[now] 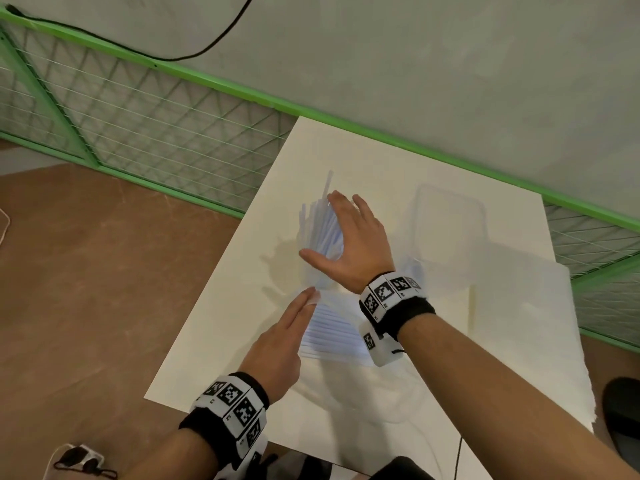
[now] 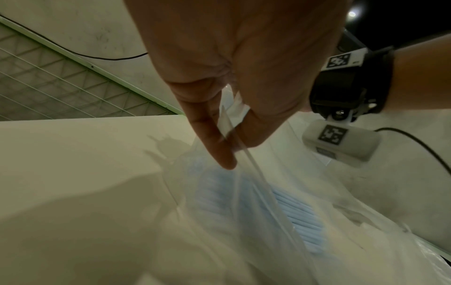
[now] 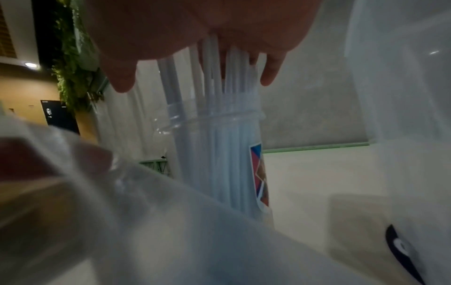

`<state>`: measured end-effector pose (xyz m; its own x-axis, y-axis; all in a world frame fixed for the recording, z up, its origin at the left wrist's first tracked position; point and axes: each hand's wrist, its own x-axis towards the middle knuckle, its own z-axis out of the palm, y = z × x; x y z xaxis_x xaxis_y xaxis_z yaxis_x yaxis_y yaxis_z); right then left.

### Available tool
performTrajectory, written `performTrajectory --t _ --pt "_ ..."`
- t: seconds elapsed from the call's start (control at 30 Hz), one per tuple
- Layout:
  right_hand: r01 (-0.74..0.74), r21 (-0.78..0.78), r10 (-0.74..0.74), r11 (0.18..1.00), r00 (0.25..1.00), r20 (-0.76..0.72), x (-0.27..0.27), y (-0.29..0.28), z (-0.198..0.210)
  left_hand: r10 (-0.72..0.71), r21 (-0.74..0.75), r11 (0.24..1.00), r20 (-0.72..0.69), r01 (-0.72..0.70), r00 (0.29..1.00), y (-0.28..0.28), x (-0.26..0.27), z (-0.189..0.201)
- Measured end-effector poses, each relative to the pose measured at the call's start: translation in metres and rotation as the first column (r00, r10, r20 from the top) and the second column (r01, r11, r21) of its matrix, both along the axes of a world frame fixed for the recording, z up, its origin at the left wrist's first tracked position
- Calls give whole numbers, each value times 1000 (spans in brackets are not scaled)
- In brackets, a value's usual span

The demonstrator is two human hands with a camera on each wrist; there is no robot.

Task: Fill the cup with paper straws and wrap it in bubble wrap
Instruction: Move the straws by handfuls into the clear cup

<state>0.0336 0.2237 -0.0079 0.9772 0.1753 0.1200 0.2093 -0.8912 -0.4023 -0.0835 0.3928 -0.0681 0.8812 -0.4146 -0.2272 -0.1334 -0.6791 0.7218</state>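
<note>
A clear plastic cup [image 3: 219,154] with a coloured sticker stands upright on the white table [image 1: 225,323], packed with pale blue paper straws [image 1: 317,216]. My right hand [image 1: 320,225] hovers spread over the straw tops, its palm touching them and its fingers straight. In the right wrist view the right hand [image 3: 195,77] covers the straw ends. Just in front lies a clear plastic bag of more straws [image 1: 332,332]. My left hand [image 1: 310,296] is at the bag's far edge. The left wrist view shows the left hand [image 2: 229,146] pinching the bag film between thumb and finger.
A clear plastic box [image 1: 450,223] stands behind and right of the cup. A white sheet of wrap [image 1: 554,341] drapes over the table's right side. A green mesh fence [image 1: 138,126] runs along the far side, with brown floor to the left.
</note>
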Motion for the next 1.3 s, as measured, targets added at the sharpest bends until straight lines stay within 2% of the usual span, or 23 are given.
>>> performTrajectory --t 0.13,0.43,0.63,0.77,0.9,1.1,1.23,1.3 --pt "12 156 -19 988 999 43 19 6 1 -30 -5 1000 15 30 999 1 0 -3" --pt "-35 226 15 973 996 90 45 17 1 -22 8 1000 14 22 1000 4 0 -3" --pt "-170 6 165 985 964 210 48 15 -22 -21 16 1000 17 21 1000 5 -1 -5" --pt "-135 38 127 990 978 165 51 14 -15 -23 10 1000 13 23 1000 6 0 -7" --pt "-176 -6 175 984 974 142 55 16 -16 -24 8 1000 16 24 1000 6 0 -5" --pt "-79 132 65 988 992 106 62 10 -1 -28 24 999 18 27 999 7 0 -7" --pt "-61 -49 61 997 998 -17 61 9 -1 -33 31 999 20 33 999 5 0 -6" --pt "-60 -87 57 994 997 -45 59 11 2 -38 35 999 30 36 999 5 1 -6"
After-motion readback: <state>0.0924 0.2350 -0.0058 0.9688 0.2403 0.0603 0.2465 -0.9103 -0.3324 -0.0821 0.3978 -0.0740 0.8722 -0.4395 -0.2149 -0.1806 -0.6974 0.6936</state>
